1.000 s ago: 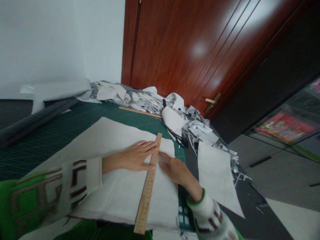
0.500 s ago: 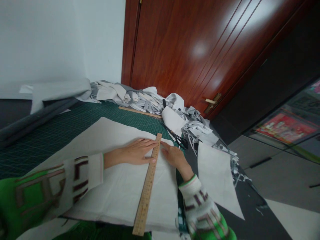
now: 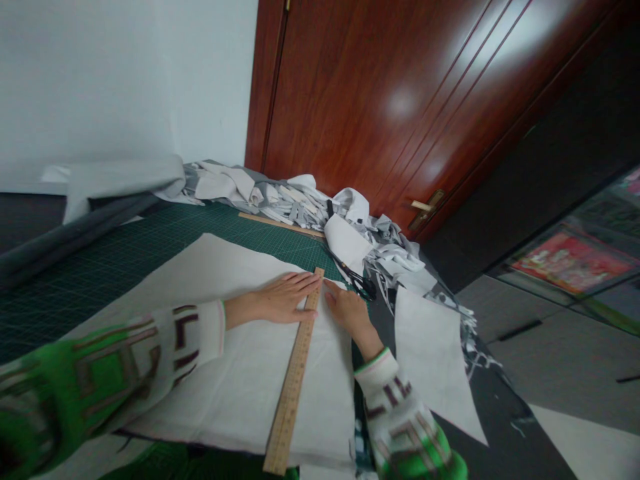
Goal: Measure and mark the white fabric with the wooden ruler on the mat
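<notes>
A long wooden ruler (image 3: 294,373) lies across an off-white fabric sheet (image 3: 210,293), its far end near the sheet's far edge. My left hand (image 3: 285,298) rests flat on the fabric, with its fingertips and thumb against the ruler's left edge. My right hand (image 3: 347,313) lies flat on the other side, its fingers at the ruler's right edge near the far end. Neither hand is wrapped around the ruler. Green-patterned knit sleeves cover both forearms.
The sheet lies on a green cutting mat (image 3: 150,247). Black scissors (image 3: 357,283) and a crumpled fabric pile (image 3: 295,200) lie beyond, with a second wooden ruler (image 3: 280,225). A white fabric piece (image 3: 430,360) lies to the right, and a brown wooden door (image 3: 380,100) stands behind.
Both hands have slid along the ruler toward its far end, and my right hand has drawn closer to it. The view has shifted slightly.
</notes>
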`<state>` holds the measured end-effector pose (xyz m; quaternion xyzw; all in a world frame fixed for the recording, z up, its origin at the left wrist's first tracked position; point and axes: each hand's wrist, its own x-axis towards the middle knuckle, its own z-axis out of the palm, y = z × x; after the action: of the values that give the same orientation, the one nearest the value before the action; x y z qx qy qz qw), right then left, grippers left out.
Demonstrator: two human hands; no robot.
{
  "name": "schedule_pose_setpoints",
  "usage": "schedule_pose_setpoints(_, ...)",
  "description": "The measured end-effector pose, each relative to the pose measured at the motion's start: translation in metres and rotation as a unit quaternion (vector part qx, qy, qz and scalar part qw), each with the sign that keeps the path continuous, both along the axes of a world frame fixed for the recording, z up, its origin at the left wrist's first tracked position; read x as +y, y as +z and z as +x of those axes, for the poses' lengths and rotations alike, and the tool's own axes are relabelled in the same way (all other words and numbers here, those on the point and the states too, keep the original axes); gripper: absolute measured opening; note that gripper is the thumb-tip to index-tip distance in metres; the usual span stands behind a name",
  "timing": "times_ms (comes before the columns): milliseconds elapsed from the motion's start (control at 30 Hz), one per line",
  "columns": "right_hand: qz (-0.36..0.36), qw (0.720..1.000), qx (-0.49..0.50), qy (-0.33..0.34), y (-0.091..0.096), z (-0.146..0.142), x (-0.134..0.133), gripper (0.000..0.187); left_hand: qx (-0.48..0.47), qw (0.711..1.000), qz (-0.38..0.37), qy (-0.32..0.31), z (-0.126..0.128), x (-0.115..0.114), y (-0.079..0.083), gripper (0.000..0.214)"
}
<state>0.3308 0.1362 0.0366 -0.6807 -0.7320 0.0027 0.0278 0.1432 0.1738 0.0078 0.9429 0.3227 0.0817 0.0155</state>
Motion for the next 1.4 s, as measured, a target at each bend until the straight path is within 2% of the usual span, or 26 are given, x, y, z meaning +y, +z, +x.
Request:
schedule_pose_setpoints(200, -0.005, 0.999, 0.050, -0.018, -0.002, 0.002, 0.011, 0.045, 0.001, 1.000, 0.000, 0.005, 0.002, 0.001, -0.002, 0.085)
schedule_pose_setpoints(300, -0.022, 0.992, 0.124, 0.007, -0.005, 0.014, 0.020, 0.044, -0.001, 1.000, -0.001, 0.006, 0.002, 0.001, -0.003, 0.088)
schedule_pose_setpoints(400, -0.042, 0.974, 0.221, 0.020, -0.008, 0.032, 0.027, 0.041, -0.005, 1.000, -0.004, 0.007, 0.002, 0.001, -0.005, 0.090)
schedule_pose_setpoints(533, -0.079, 0.932, 0.353, 0.006, -0.009, 0.048, 0.030, 0.036, -0.014, 1.000, -0.008, 0.002, 0.002, 0.002, -0.006, 0.090)
schedule_pose_setpoints(700, -0.125, 0.850, 0.511, 0.003, -0.007, 0.047, 0.027, 0.014, -0.023, 1.000, -0.011, -0.003, 0.001, 0.000, -0.003, 0.080)
schedule_pose_setpoints(800, -0.138, 0.806, 0.575, -0.010, -0.007, 0.042, 0.027, 0.008, -0.032, 0.999, -0.010, -0.008, 0.000, -0.001, -0.002, 0.075)
schedule_pose_setpoints(933, -0.132, 0.772, 0.621, -0.039, -0.010, 0.036, 0.029, 0.005, -0.043, 0.999, -0.006, -0.004, 0.000, -0.001, -0.005, 0.076)
schedule_pose_setpoints(1133, -0.138, 0.760, 0.631, -0.072, -0.009, 0.031, 0.031, 0.003, -0.036, 0.999, -0.002, -0.002, 0.001, 0.000, -0.008, 0.081)
schedule_pose_setpoints(1400, -0.138, 0.784, 0.599, -0.090, -0.008, 0.027, 0.034, 0.009, -0.020, 1.000, -0.009, 0.001, 0.000, -0.003, -0.002, 0.086)
